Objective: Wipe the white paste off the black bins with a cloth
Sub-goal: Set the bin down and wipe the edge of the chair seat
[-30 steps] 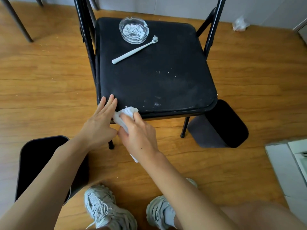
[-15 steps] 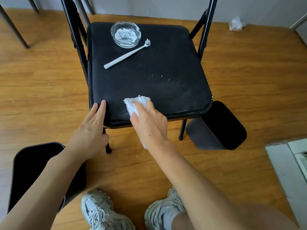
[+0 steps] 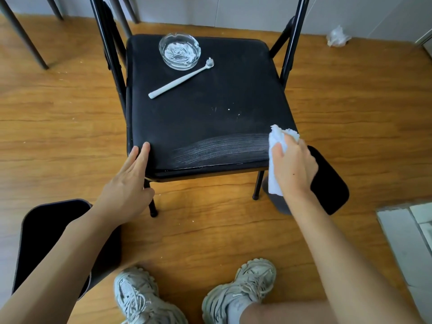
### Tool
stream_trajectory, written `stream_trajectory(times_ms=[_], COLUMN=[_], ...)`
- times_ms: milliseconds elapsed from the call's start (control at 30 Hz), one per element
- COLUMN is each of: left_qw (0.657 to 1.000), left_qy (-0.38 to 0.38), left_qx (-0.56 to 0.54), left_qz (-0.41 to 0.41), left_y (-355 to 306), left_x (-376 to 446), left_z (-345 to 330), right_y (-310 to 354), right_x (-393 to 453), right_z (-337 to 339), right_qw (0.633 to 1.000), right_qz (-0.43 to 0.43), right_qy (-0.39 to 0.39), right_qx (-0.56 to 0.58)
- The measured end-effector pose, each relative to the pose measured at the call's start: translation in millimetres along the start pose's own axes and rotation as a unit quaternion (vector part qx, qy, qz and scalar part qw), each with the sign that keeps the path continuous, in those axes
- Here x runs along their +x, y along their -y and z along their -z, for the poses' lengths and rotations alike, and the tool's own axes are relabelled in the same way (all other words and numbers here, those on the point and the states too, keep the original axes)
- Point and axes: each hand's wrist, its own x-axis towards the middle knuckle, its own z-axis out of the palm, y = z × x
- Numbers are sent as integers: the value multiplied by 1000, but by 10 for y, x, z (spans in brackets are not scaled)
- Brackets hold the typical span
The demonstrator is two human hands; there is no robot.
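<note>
Wiping seat (image 3: 210, 118), not bins: right hand (image 3: 293, 169) bunching cloth (image 3: 277, 146) at near right corner; left hand (image 3: 131, 181) flat at near left corner. Next: cloth to bin (image 3: 329, 181) beside chair.

Seat centre of the black padded folding chair (image 3: 210, 118) is open. Upper part blocked by clear glass ashtray with white paste (image 3: 179, 52) and white toothbrush (image 3: 181, 78). Black metal backrest tubes (image 3: 105, 43) fence upper left and right. Black plastic bins: lower left (image 3: 53, 220), right of centre (image 3: 329, 181).

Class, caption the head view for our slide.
Right hand wipes white cloth across black padded chair seat; left hand steadies it.
</note>
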Motion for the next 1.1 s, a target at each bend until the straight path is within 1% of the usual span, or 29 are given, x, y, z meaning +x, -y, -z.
stream_trajectory(times_ms=[67,167,267,333,400,467,500,533,600,667,733,800,867,933,967,1067,1100], left_qw=[1000,1000,999,999,996,986,980,970,938,918,913,910,908,906,905,915,920], left_qy=[3,4,12,-1,-65,-129,-134,-119,-65,-46,-46,-55,-60,-79,-88,-105,-112], left_qx=[-17,-24,-27,-35,-37,-72,-127,-200,-331,-386,-400,-408,-412,-413,-416,-389,-375], left_qz=[0,-13,-15,-16,-46,-72,-71,-66,-73,-83,-62,-43,-43,-39,-29,-4,-2], left_y=[25,55,39,7,-61,-218,-343,-488,-790,-1003,-1109,-1162,-1213,-1253,-1256,-1195,-1167], left_x=[-11,-29,-38,-51,-71,-102,-127,-149,-196,-198,-162,-110,-81,-63,-52,-20,-12], left_z=[14,38,56,77,104,136,158,167,161,139,108,63,24,-16,-24,-6,4], right_y=[-93,-202,-255,-115,183,546,721,874,1093,1175,1144,1062,976,913,895,921,955], right_x=[34,84,108,83,12,-103,-184,-273,-459,-581,-610,-595,-557,-523,-515,-541,-562], right_z=[-8,7,77,138,177,220,246,272,324,355,386,410,427,442,443,407,390], right_qw=[999,989,983,983,985,981,972,961,939,912,890,863,833,816,819,866,867], right_qz=[-43,-136,-173,-155,-108,-61,-41,-15,46,76,72,57,26,-14,-24,10,7], right_qy=[-17,-27,-28,-50,-47,3,36,62,99,138,160,162,175,193,196,176,177], right_qx=[14,43,63,87,128,186,229,270,326,378,422,475,524,544,539,468,466])
